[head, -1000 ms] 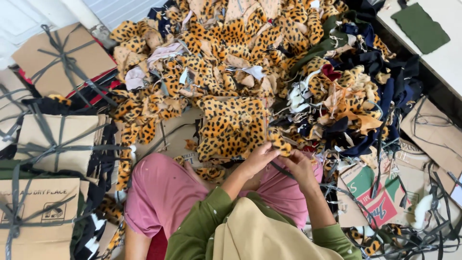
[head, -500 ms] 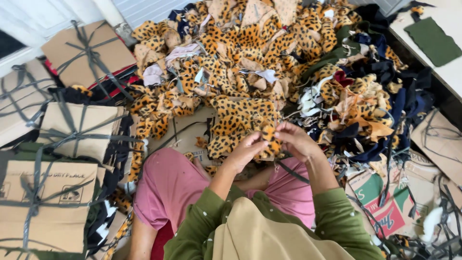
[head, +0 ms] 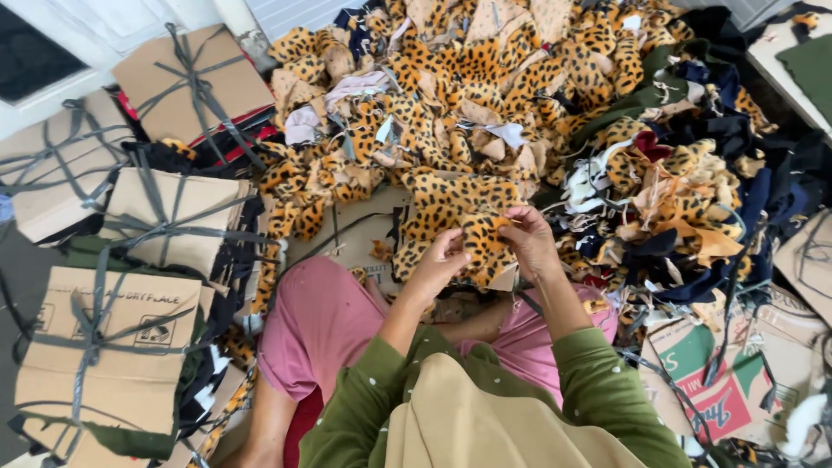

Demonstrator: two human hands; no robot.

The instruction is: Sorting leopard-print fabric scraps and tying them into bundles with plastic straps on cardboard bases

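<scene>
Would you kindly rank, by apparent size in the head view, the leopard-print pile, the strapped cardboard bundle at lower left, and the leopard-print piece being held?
1. leopard-print pile, far the largest.
2. strapped cardboard bundle, though nearness to the camera may inflate it.
3. leopard-print piece, held between left hand and right hand, smallest.

left hand (head: 438,264) | closed onto leopard-print scrap (head: 482,244) | right hand (head: 530,243) | now pinching scrap's upper edge

The fabric piece (head: 481,238) wore orange-and-black leopard spots, as did the scrap heap (head: 485,78), mixed with navy, white and tan scraps. The trousers (head: 321,316) were pink, the sleeves (head: 607,381) olive green with white dots, the strapped bundles (head: 113,347) brown.
</scene>
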